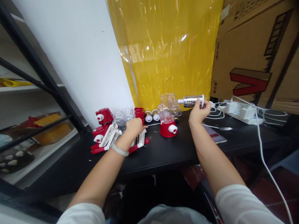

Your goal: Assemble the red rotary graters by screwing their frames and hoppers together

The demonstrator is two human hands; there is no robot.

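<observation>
My right hand (199, 114) grips a metal grater drum (190, 101) by its white rim end. The drum lies level above the table, its white shaft pointing left. To the left of it stands a rotary grater with a red base (167, 129), a white knob and a clear housing (171, 109). My left hand (135, 126) is over the parts on the left, close to a red plastic pusher (139, 112). Its thumb points right; its other fingers are hidden. Two more grater drums (151, 116) lie behind, between my left hand and the grater.
More red bases (104, 115), white crank handles (109, 136) and clear parts crowd the left. A tablet-like device (215, 134) lies near my right forearm. Behind it are a power strip (238, 113) and cables. A large cardboard box (254, 56) and yellow sheeting (168, 53) stand behind.
</observation>
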